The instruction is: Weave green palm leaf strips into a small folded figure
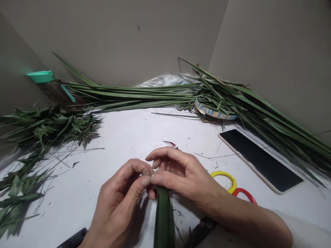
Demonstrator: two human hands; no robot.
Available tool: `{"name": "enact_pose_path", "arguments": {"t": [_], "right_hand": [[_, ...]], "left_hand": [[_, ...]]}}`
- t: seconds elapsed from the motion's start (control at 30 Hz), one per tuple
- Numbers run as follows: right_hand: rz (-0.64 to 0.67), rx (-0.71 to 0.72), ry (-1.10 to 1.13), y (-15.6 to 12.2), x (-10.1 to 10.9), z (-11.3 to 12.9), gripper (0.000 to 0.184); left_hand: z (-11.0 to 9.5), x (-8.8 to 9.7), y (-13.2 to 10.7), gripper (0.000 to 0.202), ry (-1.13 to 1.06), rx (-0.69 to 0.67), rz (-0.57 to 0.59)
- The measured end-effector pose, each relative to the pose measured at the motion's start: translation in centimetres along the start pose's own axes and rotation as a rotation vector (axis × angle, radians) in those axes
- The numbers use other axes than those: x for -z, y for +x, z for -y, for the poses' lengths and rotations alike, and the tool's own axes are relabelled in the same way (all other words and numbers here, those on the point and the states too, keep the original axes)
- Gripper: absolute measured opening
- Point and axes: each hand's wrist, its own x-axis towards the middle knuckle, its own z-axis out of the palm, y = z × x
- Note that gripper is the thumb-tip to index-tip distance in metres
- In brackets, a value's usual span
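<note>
A long green palm leaf strip (163, 220) runs from the bottom edge up to my fingers. My left hand (119, 203) pinches its top end, fingers curled close together. My right hand (181, 175) meets it from the right, thumb and fingers closed on the same leaf tip. Both hands hover just above the white table (124, 137). Scissors with a yellow and a red handle (234, 187) lie partly under my right wrist.
A smartphone (260, 160) lies face up at the right. Long palm leaves (144, 94) are piled along the back wall and right side, over a round woven tray (214, 112). Woven leaf pieces (46, 125) heap at the left. A teal-capped bottle (42, 77) stands back left.
</note>
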Motion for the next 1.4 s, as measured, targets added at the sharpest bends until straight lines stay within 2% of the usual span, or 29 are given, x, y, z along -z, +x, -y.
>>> {"name": "enact_pose_path", "arguments": {"t": [0.1,0.13,0.33,0.6,0.73,0.87,1.0,1.17,1.27,1.4], "right_hand": [[-0.035,0.107,-0.027,0.1,0.0,0.1,0.003],[-0.046,0.124,-0.041,0.1,0.1,0.2,0.006],[-0.006,0.033,-0.003,-0.2,0.2,0.7,0.007],[-0.068,0.139,-0.348,-0.1,0.5,1.2,0.016],[-0.1,0.12,-0.382,-0.1,0.5,1.5,0.019],[-0.07,0.115,-0.353,-0.2,0.3,1.4,0.019],[0.009,0.131,-0.429,-0.3,0.2,0.9,0.02],[0.086,0.289,-0.537,-0.4,0.4,0.4,0.02],[0.088,0.321,-0.561,-0.5,0.4,0.3,0.021],[0.038,0.287,-0.547,-0.5,0.2,0.6,0.022]], "left_hand": [[-0.1,0.0,0.0,0.014,0.04,0.017,0.017],[-0.2,0.0,0.0,0.014,0.038,0.021,0.02],[0.0,0.0,0.3,0.015,-0.013,0.021,0.028],[0.1,0.2,0.7,0.015,-0.06,0.061,0.04],[-0.2,-0.1,0.5,0.017,-0.102,0.141,-0.001],[-0.3,-0.1,0.5,0.017,-0.148,0.207,-0.102],[-0.5,0.1,0.4,0.021,-0.081,0.184,-0.161],[-0.6,0.2,0.2,0.021,-0.02,0.149,-0.192],[-0.6,0.2,0.4,0.021,-0.005,0.15,-0.215],[-0.7,0.1,0.5,0.02,-0.086,0.185,-0.224]]}}
